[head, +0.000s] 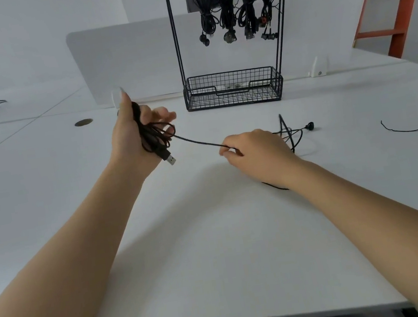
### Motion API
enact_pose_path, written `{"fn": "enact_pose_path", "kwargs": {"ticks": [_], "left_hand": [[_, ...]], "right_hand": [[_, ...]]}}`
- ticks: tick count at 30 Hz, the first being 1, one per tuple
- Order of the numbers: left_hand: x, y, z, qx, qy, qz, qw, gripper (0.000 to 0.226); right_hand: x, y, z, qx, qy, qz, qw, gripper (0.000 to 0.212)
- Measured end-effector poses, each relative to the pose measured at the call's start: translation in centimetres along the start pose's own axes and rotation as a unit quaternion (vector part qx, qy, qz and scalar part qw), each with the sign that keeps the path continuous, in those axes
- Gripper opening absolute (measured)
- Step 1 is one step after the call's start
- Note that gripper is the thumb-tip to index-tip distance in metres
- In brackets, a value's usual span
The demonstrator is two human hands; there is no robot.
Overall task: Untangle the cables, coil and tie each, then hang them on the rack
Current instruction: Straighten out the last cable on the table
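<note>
Two hands work one thin black cable (197,141) above the middle of the white worktop (215,239). My left hand (130,135) grips the wound loops, with the silver USB plug (170,159) dangling below the palm. My right hand (258,150) pinches the straight run near it. I judge I'm mid-coil: I'd keep light tension and equal loops, and let the strand slide through the pinch so kinks shake out. The rest lies in a loose tangle (291,134) behind the right hand, its round black end (309,126) toward the right edge. A short black wire tie (406,130) lies nearer that edge. At the far edge, the black wire rack (175,40) holds four tied bundles (227,4).
</note>
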State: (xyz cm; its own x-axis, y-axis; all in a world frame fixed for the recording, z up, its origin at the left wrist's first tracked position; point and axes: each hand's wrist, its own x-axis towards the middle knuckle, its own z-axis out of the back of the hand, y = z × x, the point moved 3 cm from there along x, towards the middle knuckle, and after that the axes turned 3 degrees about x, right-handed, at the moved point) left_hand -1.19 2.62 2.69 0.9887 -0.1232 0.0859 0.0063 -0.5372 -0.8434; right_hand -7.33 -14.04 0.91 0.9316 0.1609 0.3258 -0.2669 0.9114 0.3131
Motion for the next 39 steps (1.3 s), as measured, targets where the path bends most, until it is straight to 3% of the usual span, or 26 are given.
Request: {"fn": "enact_pose_path", "kwargs": {"ticks": [4,8,11,14,17,20,26,30,32,36,37,39], "left_hand": [[0.0,-0.2,0.6,-0.059,0.007,0.081,0.995,0.070],[-0.1,0.0,0.3,0.080,0.124,0.177,0.973,0.064],[-0.7,0.1,-0.3,0.155,0.168,0.234,0.945,0.051],[-0.9,0.2,-0.3,0.226,0.143,0.254,0.929,0.050],[-0.3,0.3,0.6,0.369,0.083,0.214,0.901,0.050],[-0.4,0.4,1.0,0.530,0.095,0.181,0.823,0.048],[-2.0,0.6,0.5,0.741,0.230,0.180,0.605,0.065],[-1.4,0.9,0.8,0.802,0.180,0.157,0.547,0.068],[-1.0,0.8,0.9,0.790,0.142,0.135,0.580,0.065],[-0.2,0.2,1.4,0.576,0.190,0.167,0.777,0.055],[-0.1,-0.1,1.5,0.519,0.211,0.177,0.809,0.055],[-0.2,-0.5,1.9,0.441,0.260,0.199,0.836,0.051]], "right_hand": [[0.3,-0.6,0.4,-0.011,-0.103,-0.016,0.994,0.024],[0.3,-0.6,0.6,-0.003,-0.157,-0.003,0.988,0.029],[0.4,-0.6,0.2,-0.014,-0.217,0.037,0.975,0.038],[0.6,-1.0,0.4,-0.037,-0.266,0.037,0.963,0.037],[0.7,-1.5,1.0,-0.055,-0.292,0.028,0.954,0.036],[0.7,-1.9,1.3,-0.077,-0.299,0.029,0.951,0.040],[0.7,-1.8,1.3,-0.140,-0.327,0.052,0.933,0.033],[0.6,-2.0,1.4,-0.107,-0.336,0.037,0.935,0.025],[0.5,-1.8,1.7,-0.099,-0.324,0.027,0.941,0.020],[0.7,-1.7,2.3,0.047,-0.169,-0.040,0.984,0.017],[0.7,-1.7,2.4,0.097,-0.128,-0.043,0.986,0.021],[0.4,-1.4,2.5,0.206,-0.050,-0.030,0.977,0.032]]}}
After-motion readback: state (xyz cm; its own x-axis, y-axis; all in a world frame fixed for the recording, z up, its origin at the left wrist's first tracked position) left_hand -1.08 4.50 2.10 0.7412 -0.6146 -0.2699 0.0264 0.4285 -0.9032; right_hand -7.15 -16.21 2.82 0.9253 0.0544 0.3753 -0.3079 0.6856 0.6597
